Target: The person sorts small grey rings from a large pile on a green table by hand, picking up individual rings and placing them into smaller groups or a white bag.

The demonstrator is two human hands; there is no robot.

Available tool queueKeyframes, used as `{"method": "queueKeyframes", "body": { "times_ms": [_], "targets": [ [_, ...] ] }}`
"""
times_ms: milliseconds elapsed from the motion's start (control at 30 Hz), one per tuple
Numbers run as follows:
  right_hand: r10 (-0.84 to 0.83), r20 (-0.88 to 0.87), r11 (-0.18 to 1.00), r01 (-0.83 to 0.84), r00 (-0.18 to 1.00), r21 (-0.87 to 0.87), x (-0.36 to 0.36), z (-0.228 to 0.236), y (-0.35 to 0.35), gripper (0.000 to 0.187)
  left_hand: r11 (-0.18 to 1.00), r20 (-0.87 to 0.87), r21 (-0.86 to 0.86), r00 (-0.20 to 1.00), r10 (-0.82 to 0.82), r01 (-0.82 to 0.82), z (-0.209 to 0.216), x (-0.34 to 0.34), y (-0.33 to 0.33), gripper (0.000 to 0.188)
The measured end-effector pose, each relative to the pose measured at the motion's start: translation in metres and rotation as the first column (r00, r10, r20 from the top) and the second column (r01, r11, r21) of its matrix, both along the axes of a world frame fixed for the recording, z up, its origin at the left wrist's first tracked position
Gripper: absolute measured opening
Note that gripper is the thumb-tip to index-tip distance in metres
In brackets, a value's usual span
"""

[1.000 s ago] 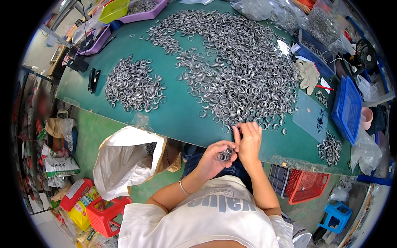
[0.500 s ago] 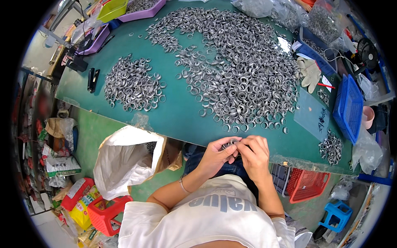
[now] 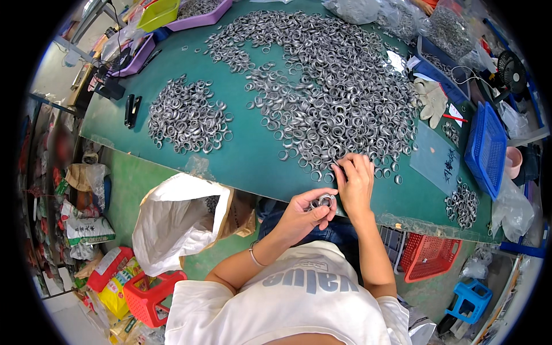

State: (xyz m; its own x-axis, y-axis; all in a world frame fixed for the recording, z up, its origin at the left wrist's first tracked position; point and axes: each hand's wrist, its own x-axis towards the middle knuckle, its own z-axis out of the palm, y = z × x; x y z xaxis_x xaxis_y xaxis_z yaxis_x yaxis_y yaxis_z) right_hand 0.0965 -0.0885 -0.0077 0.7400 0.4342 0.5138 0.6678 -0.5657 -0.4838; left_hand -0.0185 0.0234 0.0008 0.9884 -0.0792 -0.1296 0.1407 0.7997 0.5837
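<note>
A green table (image 3: 253, 158) carries a large heap of silver metal rings (image 3: 328, 86) across its middle and a smaller heap of rings (image 3: 187, 118) to the left. My left hand (image 3: 305, 213) sits just off the table's near edge, closed around a small stack of rings (image 3: 324, 201). My right hand (image 3: 353, 181) rests on the table edge beside it, fingertips pinching at the near fringe of the large heap; whether it holds a ring is hidden.
A white sack in a cardboard box (image 3: 178, 221) stands at my left knee. A blue basket (image 3: 486, 146), white gloves (image 3: 434, 100) and a small ring pile (image 3: 463, 204) lie right. Red crates (image 3: 428, 256) (image 3: 152, 293) sit on the floor. Purple trays (image 3: 198, 11) at far left.
My right hand has moved from my left hand up and forward onto the table edge at the ring heap. My left hand stays put with its stack.
</note>
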Motion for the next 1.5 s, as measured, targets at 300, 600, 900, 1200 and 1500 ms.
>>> {"method": "queueKeyframes", "body": {
  "times_ms": [300, 600, 900, 1200, 1500],
  "targets": [
    [-0.081, -0.262, 0.971, 0.135, 0.962, 0.195, -0.006, 0.009, -0.022, 0.009, 0.998, 0.022, 0.059, 1.0, 0.016, -0.018, -0.002, 0.001, -0.001, 0.035],
    [0.336, -0.799, 0.755, 0.364, 0.5, 0.545, -0.019, 0.016, -0.039, 0.014, 0.997, -0.161, -0.068, 0.986, -0.04, 0.03, -0.002, 0.004, 0.002, 0.029],
    [0.232, -0.17, 0.961, -0.198, 0.958, 0.195, -0.042, 0.033, -0.038, 0.021, 0.999, -0.243, 0.035, 0.97, -0.017, 0.027, -0.001, 0.007, -0.006, 0.031],
    [0.318, -0.225, 0.934, -0.263, 0.921, 0.241, -0.037, 0.034, -0.044, 0.021, 0.999, -0.146, -0.033, 0.988, -0.042, 0.038, -0.002, 0.007, -0.006, 0.033],
    [0.333, -0.291, 0.91, -0.224, 0.897, 0.348, -0.04, 0.033, -0.042, 0.018, 0.999, -0.172, 0.024, 0.985, -0.028, 0.032, -0.001, 0.006, -0.005, 0.032]
  ]
}}
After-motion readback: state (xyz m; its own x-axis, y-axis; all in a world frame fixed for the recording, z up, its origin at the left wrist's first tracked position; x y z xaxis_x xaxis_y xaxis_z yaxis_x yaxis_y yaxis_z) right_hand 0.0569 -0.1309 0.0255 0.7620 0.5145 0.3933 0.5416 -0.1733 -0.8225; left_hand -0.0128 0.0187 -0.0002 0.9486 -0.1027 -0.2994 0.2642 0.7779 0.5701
